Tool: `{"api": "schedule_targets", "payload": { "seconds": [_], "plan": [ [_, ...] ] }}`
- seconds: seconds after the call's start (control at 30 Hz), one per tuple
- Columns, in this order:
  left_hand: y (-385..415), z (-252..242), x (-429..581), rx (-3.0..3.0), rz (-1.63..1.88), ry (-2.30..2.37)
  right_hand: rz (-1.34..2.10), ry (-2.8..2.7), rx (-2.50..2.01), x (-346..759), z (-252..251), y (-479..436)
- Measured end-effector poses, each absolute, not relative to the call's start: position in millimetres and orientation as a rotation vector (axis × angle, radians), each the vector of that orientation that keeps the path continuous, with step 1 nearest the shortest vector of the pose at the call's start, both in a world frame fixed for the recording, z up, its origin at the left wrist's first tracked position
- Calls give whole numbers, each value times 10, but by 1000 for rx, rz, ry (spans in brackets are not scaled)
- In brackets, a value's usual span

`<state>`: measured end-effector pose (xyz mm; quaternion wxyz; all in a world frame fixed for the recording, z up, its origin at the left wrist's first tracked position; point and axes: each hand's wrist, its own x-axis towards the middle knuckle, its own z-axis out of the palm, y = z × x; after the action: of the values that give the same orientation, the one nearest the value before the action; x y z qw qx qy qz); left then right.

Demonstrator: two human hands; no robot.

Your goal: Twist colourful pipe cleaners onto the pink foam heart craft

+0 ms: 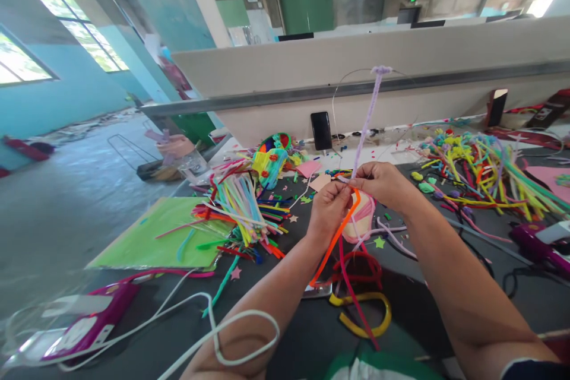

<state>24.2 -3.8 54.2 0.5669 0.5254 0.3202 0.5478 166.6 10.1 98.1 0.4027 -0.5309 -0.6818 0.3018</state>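
Note:
Over the desk's middle, my left hand (328,214) and my right hand (383,185) meet with their fingertips pinched together. A lilac pipe cleaner (367,122) rises from my right fingers, its top wound around a thin wire hoop (341,80). Out of my left fingers an orange pipe cleaner (337,238) slants down toward me. A dark pink pipe cleaner (348,282) hangs below the hands; its upper end is hidden. Behind the fingers lies a pink and cream piece (361,219), partly covered. Red loops (371,267) and a curved yellow pipe cleaner (387,312) lie nearer me.
Bundled pipe cleaners (244,202) lie left beside a green sheet (146,234); a tangled pile (481,166) sits right. A purple glue gun (100,314) with a looping white cable (247,309) lies front left. A phone (321,130) leans against the white partition (276,71).

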Motion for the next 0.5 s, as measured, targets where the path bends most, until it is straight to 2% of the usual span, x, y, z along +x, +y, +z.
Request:
{"api": "schedule_targets", "payload": {
  "seconds": [0.27, 0.37, 0.5],
  "plan": [
    [-37, 683, 230, 1263, 1269, 883, 817, -1614, -1314, 1608, 980, 112],
    [-61, 783, 192, 1219, 1224, 759, 863, -1589, -1255, 1629, 1027, 84],
    [-38, 891, 64, 1039, 999, 556, 1050, -1550, -1097, 1666, 1077, 68]
  ]
}}
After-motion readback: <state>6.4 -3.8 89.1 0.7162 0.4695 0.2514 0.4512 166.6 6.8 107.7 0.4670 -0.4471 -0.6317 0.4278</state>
